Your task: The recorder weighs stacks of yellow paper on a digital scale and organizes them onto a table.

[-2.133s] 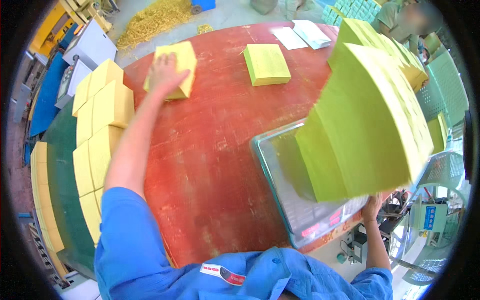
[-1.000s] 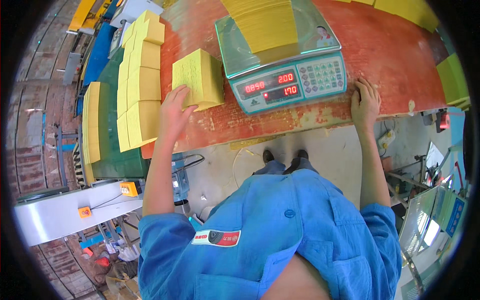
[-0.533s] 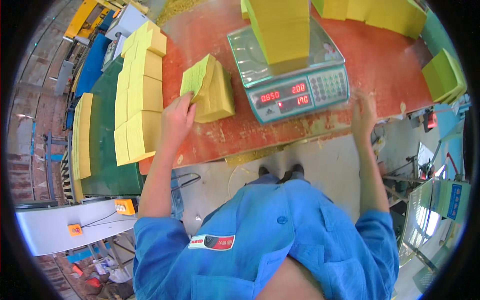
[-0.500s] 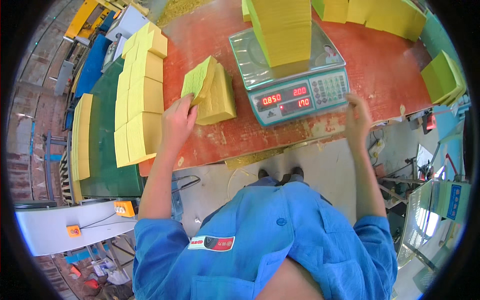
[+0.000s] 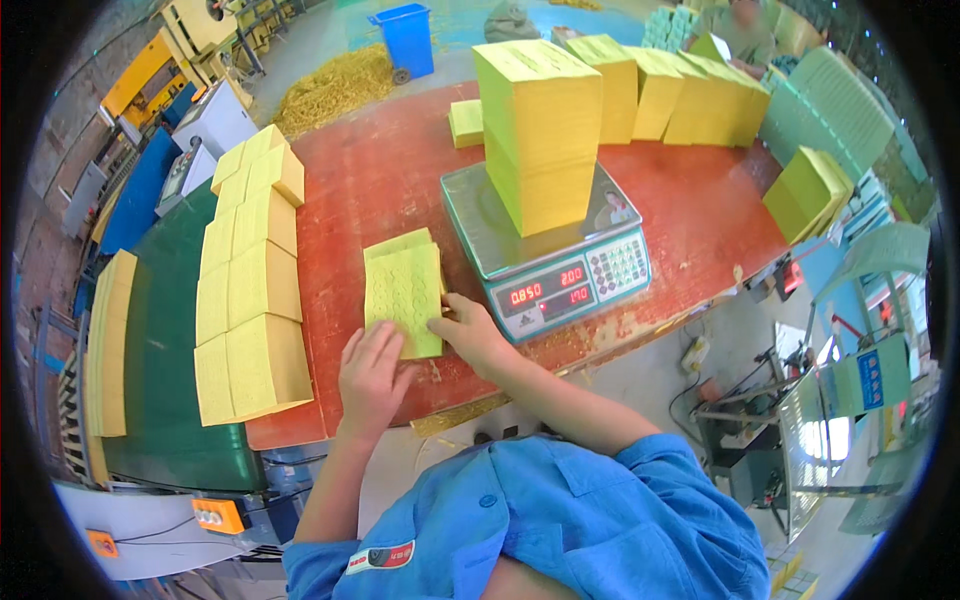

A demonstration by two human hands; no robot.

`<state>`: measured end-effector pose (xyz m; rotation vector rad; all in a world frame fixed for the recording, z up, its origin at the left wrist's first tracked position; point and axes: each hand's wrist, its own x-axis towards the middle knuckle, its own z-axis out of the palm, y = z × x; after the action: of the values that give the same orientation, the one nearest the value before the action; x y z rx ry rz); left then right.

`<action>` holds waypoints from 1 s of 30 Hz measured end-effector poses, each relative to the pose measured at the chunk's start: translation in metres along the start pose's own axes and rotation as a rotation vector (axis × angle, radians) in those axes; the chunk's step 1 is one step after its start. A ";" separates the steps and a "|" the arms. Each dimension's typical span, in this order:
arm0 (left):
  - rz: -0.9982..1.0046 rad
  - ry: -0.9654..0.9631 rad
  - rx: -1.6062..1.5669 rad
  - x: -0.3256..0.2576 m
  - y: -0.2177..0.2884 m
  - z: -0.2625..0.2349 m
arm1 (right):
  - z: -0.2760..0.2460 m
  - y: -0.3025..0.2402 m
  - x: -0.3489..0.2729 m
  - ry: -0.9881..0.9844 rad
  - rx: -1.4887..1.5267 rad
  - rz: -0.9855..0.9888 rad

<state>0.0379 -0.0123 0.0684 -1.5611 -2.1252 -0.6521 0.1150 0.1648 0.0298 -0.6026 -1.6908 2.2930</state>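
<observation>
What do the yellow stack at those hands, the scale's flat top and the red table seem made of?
Yellow stack: likely matte paper, from its thin, offset sheets.
Scale's flat top: glossy, perhaps metal, from its reflections.
Red table: probably painted wood, from its scuffed front edge.

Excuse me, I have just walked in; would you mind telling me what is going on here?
A person in a blue shirt has both hands on a small stack of yellow paper on a red table: the left hand at its near left corner, the right hand at its right edge. Its top sheets sit askew over the rest. Just right of it, a tall yellow stack stands on a scale with its display lit. More yellow blocks stand in rows on the left.
</observation>
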 end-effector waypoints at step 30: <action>-0.376 -0.227 -1.785 0.357 0.006 -0.073 | -0.152 -0.387 0.017 -0.024 -1.124 -0.532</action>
<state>-0.0516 0.2174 0.3369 -1.7754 -1.7422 -3.1407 0.1463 0.4216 0.3559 -0.2125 -2.6465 0.8682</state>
